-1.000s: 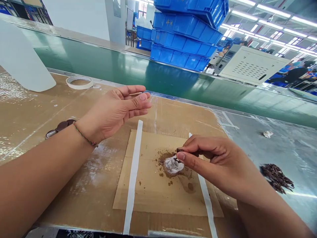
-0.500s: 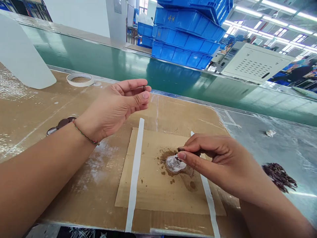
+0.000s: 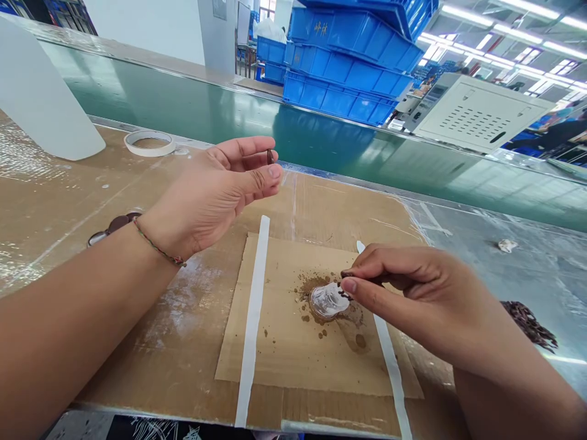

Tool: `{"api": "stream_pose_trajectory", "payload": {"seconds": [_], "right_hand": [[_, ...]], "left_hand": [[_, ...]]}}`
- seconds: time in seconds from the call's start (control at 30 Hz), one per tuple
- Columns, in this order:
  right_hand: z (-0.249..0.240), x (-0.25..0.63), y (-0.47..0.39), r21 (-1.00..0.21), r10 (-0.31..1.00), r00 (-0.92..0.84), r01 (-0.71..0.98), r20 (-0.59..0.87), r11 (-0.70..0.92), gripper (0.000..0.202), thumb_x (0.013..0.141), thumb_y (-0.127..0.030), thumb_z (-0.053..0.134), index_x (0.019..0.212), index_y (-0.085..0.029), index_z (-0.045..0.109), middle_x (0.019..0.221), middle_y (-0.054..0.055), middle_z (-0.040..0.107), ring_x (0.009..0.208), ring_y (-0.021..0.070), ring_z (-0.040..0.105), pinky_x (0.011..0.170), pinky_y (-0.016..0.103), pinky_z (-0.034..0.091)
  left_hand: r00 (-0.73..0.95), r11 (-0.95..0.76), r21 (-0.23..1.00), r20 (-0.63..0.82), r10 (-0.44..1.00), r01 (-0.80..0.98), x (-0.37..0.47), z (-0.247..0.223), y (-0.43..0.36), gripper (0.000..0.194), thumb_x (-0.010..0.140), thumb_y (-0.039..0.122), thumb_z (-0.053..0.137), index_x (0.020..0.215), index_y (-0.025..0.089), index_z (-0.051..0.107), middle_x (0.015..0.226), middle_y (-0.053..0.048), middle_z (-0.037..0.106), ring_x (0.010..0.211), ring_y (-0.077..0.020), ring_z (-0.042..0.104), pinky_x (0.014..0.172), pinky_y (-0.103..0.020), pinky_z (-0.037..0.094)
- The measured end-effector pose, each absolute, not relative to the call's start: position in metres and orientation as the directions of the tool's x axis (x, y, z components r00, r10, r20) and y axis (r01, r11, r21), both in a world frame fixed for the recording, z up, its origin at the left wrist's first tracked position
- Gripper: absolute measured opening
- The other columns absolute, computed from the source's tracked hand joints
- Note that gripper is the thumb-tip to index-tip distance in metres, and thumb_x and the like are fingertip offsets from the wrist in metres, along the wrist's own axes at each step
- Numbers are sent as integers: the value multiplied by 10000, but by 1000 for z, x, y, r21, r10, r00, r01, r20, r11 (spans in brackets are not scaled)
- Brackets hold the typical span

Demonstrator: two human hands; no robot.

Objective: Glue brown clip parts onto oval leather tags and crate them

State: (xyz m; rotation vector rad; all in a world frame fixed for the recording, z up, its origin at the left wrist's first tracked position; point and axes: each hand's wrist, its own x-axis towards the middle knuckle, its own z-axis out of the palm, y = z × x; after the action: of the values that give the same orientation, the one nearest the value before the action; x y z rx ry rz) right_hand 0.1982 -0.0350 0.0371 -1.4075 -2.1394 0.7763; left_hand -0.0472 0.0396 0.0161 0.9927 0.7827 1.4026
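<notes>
The left hand (image 3: 215,192) is raised above the counter (image 3: 68,201), pinching a tiny dark brown piece (image 3: 269,156) between fingertip and thumb. It looks light and stiff, easy to drop, best held by its ends. The right hand (image 3: 413,293) is closed on another small dark bit at the rim of a clear glossy blob (image 3: 328,299), which sits in brown powder on a cardboard sheet (image 3: 284,360) and seems sticky. Near it lie white tape strips (image 3: 252,324), a tape roll (image 3: 149,142) and a pile of dark pieces (image 3: 527,324); nothing blocks the hands.
</notes>
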Motion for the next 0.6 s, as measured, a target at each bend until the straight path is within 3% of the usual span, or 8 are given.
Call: {"api": "stream_pose_trajectory", "payload": {"seconds": [0.23,0.6], "right_hand": [[36,193,-35,-670,917,-394,665,61,330,161,848,-266,699,693,-265,744,645,-38,671,564,104,591,491,226,426],[37,189,-37,-664,916,-399,675,39,322,161,842,-253,695,687,-226,730,644,-20,664,569,106,596,508,237,424]], "left_hand": [[52,-73,910,103,993,-408,-47,17,39,280,753,23,749,969,191,697,955,-11,685,1024,-167,674,958,-324,576],[97,-93,913,142,985,-398,-46,18,36,289,725,62,804,976,181,720,965,-23,689,952,-154,656,855,-291,583]]}}
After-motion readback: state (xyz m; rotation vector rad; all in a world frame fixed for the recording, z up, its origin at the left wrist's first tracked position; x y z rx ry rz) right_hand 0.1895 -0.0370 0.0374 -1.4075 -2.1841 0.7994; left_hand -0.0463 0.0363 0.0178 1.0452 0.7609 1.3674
